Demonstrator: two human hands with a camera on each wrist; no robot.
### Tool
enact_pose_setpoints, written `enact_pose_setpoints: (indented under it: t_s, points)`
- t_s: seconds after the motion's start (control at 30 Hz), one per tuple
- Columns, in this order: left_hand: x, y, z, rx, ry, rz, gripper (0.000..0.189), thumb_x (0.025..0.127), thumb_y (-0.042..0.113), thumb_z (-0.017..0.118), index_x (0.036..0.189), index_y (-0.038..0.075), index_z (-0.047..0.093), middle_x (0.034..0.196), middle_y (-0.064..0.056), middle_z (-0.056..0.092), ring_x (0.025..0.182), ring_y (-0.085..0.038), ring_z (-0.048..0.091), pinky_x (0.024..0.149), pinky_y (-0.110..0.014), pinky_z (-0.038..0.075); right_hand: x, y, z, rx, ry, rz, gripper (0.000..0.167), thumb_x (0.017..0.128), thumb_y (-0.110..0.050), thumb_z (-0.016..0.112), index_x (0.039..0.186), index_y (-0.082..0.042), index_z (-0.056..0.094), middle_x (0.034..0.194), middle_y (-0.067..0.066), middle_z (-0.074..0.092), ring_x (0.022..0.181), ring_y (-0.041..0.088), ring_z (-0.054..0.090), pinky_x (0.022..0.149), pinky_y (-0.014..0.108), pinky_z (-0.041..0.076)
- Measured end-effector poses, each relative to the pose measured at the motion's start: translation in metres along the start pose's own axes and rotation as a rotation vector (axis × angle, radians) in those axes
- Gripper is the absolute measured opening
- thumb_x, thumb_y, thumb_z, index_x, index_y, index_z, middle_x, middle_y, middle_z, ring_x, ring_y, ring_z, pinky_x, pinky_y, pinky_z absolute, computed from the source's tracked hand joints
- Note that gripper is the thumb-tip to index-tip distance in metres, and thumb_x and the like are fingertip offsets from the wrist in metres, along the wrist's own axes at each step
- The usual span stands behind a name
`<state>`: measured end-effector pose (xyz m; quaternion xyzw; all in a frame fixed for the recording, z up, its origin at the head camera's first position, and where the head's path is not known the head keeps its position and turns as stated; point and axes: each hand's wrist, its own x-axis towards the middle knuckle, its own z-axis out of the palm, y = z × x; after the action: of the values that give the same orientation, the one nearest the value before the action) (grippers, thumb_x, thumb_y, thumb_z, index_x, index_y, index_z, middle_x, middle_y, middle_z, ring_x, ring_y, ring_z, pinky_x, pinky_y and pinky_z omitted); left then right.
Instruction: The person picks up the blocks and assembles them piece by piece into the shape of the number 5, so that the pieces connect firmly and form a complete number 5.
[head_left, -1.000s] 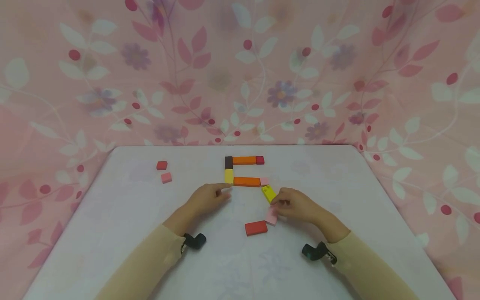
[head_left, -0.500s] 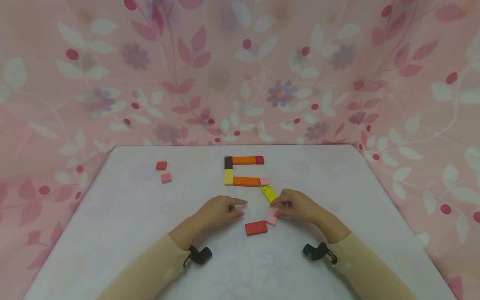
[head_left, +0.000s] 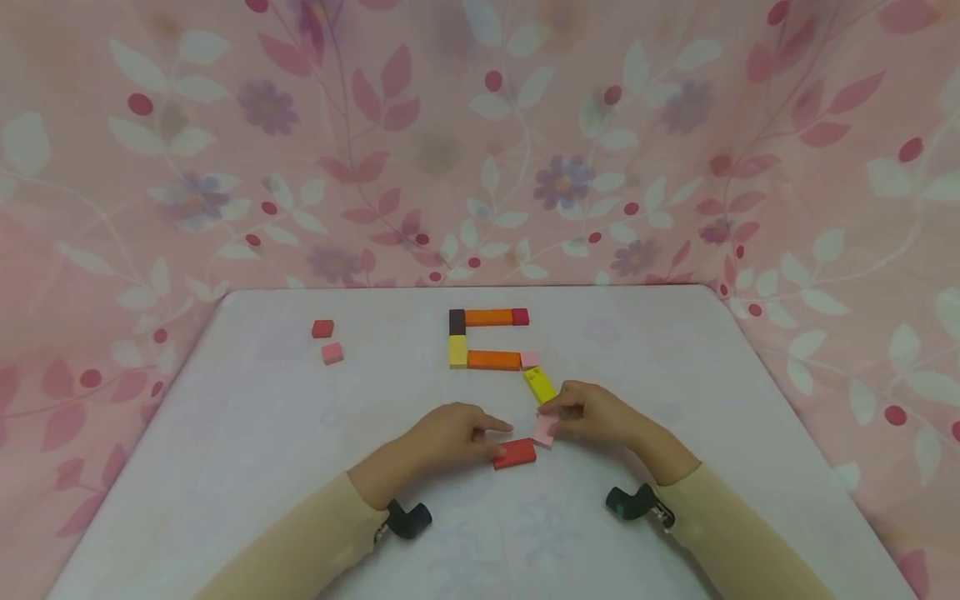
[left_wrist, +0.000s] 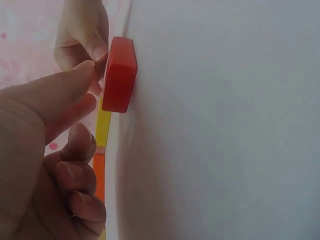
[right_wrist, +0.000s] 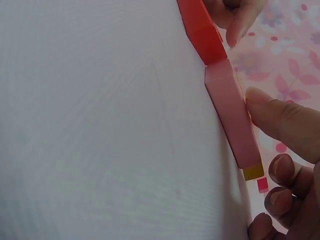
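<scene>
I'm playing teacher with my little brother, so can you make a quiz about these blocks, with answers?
1. True or false: the dark block is at the left end of the far orange block.
2. Pick one. Which is nearest the left hand? A) dark block B) big red block C) far orange block
3. Count: how many blocks lie off on the left, apart from all the others?

Key
1. True.
2. B, the big red block.
3. Two: a small red block and a small pink block.
</scene>
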<state>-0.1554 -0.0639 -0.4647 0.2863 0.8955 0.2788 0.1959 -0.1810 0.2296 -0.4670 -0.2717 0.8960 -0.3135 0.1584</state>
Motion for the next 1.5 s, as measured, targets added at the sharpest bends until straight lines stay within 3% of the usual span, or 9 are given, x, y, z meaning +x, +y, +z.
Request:
enact_pose_setpoints:
  t_s: [0.2,0.53,0.8,1.17,1.23,1.37,1.5]
  points:
    - [0.000,0.003,0.004,0.047,-0.009,-0.007,0.036,0.091,0.042,0.072,0.127,0.041,0.069,0.070,0.010,0.053,0.070,-0.008,0.050,0.065,-0.026,0.043,-0.001,-0.002,-0.001,0.026,-0.023,0.021,0.035,0.084,-0.031,0.082,0.118,-0.028,0.077,0.080,-0.007,0.053,0.078,0.016,0.051,0.065,0.024,0.043]
    - [-0.001,0.005,0.007,0.049,-0.015,-0.004,0.033,0.092,0.041,0.072,0.125,0.038,0.071,0.097,0.018,0.068,0.084,-0.006,0.055,0.075,-0.027,0.047,-0.002,0.000,0.001,0.030,-0.022,0.018,0.036,0.084,-0.032,0.082,0.118,-0.028,0.076,0.081,-0.009,0.055,0.078,0.015,0.052,0.065,0.024,0.043]
    - [-0.005,0.010,0.007,0.071,-0.015,-0.006,0.038,0.090,0.045,0.073,0.127,0.038,0.070,0.068,0.012,0.054,0.075,-0.007,0.051,0.068,-0.027,0.043,-0.003,-0.001,0.001,0.028,-0.017,0.023,0.036,0.084,-0.033,0.082,0.119,-0.027,0.076,0.081,-0.008,0.055,0.078,0.016,0.052,0.065,0.024,0.042]
    - [-0.007,0.012,0.007,0.096,-0.006,-0.003,0.039,0.088,0.044,0.075,0.127,0.039,0.070,0.060,0.009,0.045,0.064,-0.008,0.045,0.061,-0.026,0.037,-0.003,-0.003,0.002,0.042,-0.017,0.043,0.037,0.084,-0.033,0.082,0.119,-0.027,0.076,0.081,-0.007,0.056,0.080,0.016,0.052,0.066,0.024,0.043]
    - [-0.006,0.012,0.007,0.098,-0.009,-0.009,0.039,0.088,0.044,0.075,0.127,0.039,0.070,0.060,0.008,0.047,0.065,-0.008,0.046,0.061,-0.027,0.038,-0.003,-0.004,0.002,0.040,-0.017,0.043,0.037,0.084,-0.033,0.082,0.119,-0.027,0.076,0.081,-0.007,0.056,0.080,0.017,0.052,0.065,0.024,0.043]
    - [-0.007,0.012,0.007,0.094,-0.003,-0.004,0.039,0.088,0.044,0.076,0.126,0.039,0.070,0.078,0.017,0.063,0.076,-0.005,0.052,0.070,-0.027,0.044,-0.003,-0.005,0.002,0.031,-0.019,0.048,0.037,0.084,-0.033,0.082,0.120,-0.027,0.076,0.081,-0.007,0.055,0.079,0.016,0.052,0.065,0.024,0.042]
    - [-0.007,0.012,0.006,0.101,0.002,0.011,0.039,0.088,0.044,0.076,0.126,0.037,0.071,0.089,0.021,0.068,0.081,-0.005,0.054,0.074,-0.028,0.046,-0.004,-0.005,0.002,0.028,-0.018,0.047,0.036,0.084,-0.032,0.082,0.119,-0.026,0.076,0.081,-0.007,0.054,0.079,0.016,0.052,0.065,0.024,0.042]
